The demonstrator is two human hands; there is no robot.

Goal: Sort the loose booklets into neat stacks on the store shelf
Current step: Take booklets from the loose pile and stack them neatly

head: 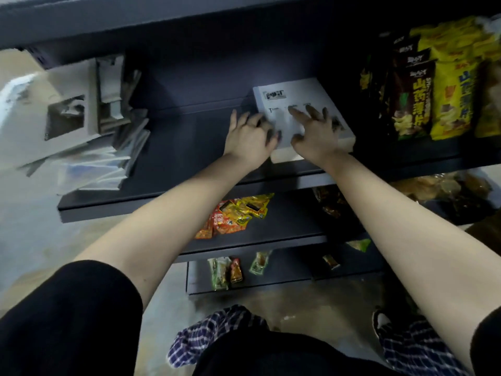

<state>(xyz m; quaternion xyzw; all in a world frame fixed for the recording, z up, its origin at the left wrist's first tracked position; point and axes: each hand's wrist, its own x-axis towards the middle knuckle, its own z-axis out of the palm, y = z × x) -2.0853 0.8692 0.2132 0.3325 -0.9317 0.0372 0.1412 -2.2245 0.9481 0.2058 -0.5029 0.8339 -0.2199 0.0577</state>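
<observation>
A neat stack of white booklets (303, 96) lies on the dark shelf (173, 147), right of its middle. My left hand (250, 134) rests at the stack's left edge with its fingers spread against it. My right hand (311, 128) lies flat on the top booklet, fingers straight and splayed. A loose, untidy pile of booklets and card sheets (89, 137) leans at the shelf's left end, partly overhanging the edge.
Yellow and brown snack bags (428, 85) stand at the shelf's right end, close to the stack. Lower shelves hold small orange and yellow snack packets (238, 213) and green packets (235, 270). Bare shelf lies between the loose pile and the stack.
</observation>
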